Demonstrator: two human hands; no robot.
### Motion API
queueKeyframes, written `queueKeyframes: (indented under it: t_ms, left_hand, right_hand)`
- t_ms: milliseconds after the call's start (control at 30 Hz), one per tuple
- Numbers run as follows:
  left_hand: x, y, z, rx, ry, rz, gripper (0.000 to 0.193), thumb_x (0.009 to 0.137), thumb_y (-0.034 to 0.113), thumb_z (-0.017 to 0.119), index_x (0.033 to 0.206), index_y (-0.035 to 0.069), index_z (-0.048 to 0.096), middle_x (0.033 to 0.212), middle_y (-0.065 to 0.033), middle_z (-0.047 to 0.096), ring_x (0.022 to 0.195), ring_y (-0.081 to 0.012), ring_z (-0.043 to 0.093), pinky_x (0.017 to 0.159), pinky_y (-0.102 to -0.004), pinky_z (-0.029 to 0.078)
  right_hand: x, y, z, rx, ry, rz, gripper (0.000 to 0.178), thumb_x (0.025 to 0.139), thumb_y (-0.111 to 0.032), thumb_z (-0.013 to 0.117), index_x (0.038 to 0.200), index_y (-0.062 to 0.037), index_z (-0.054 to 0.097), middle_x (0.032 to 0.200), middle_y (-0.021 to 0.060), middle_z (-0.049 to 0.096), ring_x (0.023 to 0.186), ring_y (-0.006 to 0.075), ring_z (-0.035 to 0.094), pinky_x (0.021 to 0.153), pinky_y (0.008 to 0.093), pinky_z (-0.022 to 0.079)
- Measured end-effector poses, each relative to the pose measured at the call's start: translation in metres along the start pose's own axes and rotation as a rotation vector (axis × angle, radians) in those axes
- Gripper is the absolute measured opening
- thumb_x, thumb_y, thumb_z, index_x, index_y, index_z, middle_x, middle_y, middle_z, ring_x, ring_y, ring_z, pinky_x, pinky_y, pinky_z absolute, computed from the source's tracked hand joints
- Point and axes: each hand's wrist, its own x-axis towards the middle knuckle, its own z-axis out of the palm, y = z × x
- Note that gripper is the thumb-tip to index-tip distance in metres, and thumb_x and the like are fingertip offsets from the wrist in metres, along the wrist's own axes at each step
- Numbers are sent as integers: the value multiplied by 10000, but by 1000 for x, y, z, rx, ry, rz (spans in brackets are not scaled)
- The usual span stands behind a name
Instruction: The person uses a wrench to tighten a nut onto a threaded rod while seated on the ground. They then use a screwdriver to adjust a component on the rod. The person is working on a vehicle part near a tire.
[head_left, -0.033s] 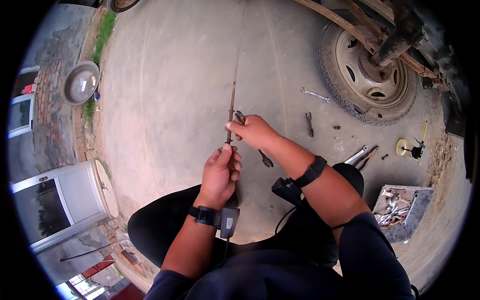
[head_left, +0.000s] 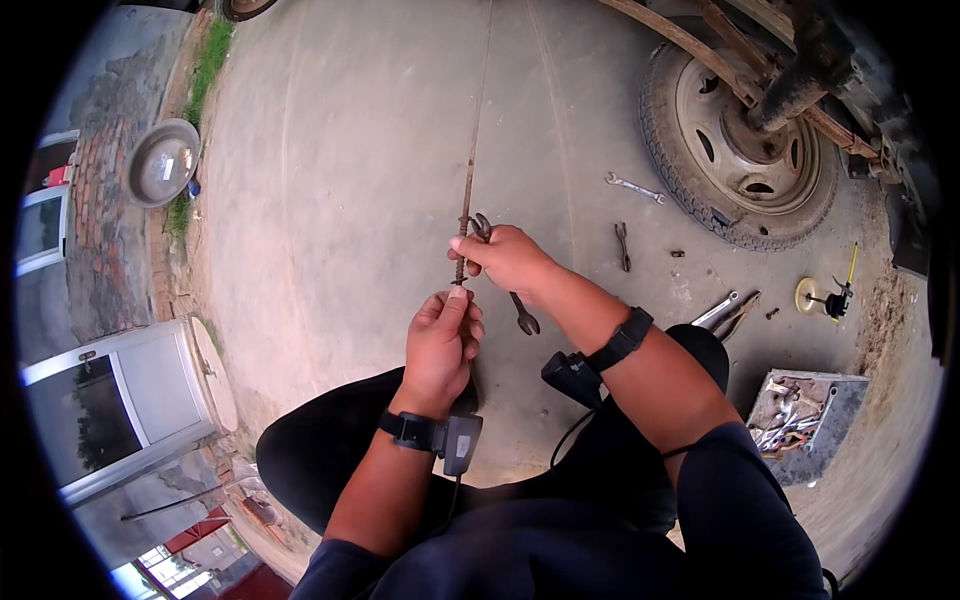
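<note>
A long, thin rusty rod (head_left: 470,185) runs away from me up the middle of the view, with a threaded near end and nut-like pieces on it. At its near tip, my left hand (head_left: 438,345) is closed, thumb and fingers pinching the end. My right hand (head_left: 510,262) is closed just beyond, its thumb and fingertips at the threaded stretch. A dark double open-end wrench (head_left: 527,318) is held in that same hand, one jaw showing above the fingers and the other below. The fingers hide the wrench's middle.
On the concrete to the right lie a wrench (head_left: 635,187), a dark forked tool (head_left: 623,246), another wrench (head_left: 716,309) and pliers (head_left: 739,314). A tool tray (head_left: 822,440) stands by my right knee. A large wheel (head_left: 660,150) is at upper right, a metal basin (head_left: 140,165) at left.
The wrench in my right hand has turned slightly, its lower jaw shifting a little to the left. Both hands keep their hold.
</note>
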Motion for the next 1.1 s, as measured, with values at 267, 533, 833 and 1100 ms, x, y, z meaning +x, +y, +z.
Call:
queueKeyframes:
  t_ms: [267, 533, 833, 1100]
  left_hand:
    - [-5, 14, -5, -181, 27, -119, 393, 1092, 422, 465, 1084, 49, 585, 822, -40, 635, 649, -126, 594, 508, -250, 398]
    - [7, 13, -19, -375, -36, -125, 277, 1090, 330, 506, 1065, 63, 578, 813, -29, 628, 642, -117, 585, 498, -242, 394]
    - [4, 11, -13, 219, 62, 135, 251, 1066, 299, 561, 1010, 55, 583, 816, -54, 659, 643, -126, 629, 478, -254, 430]
    - [10, 15, -33, -629, -256, -265, 396, 1093, 439, 439, 1000, 87, 594, 780, -9, 540, 634, -117, 507, 453, -224, 361]
  right_hand:
    - [20, 5, 16, 163, -76, 43, 315, 989, -364, 666, 985, -57, 738, 804, -19, 631, 715, 97, 477, 661, 279, 381]
    - [23, 7, 19, 175, -91, 49, 324, 976, -378, 687, 983, -58, 737, 814, -16, 631, 700, 94, 457, 650, 270, 366]
    - [27, 0, 24, 185, -84, 20, 338, 970, -382, 693, 968, -47, 736, 820, -4, 639, 687, 104, 454, 641, 277, 362]
    - [29, 4, 30, 180, -72, 32, 326, 972, -379, 690, 972, -57, 739, 803, -12, 633, 685, 92, 453, 632, 271, 356]
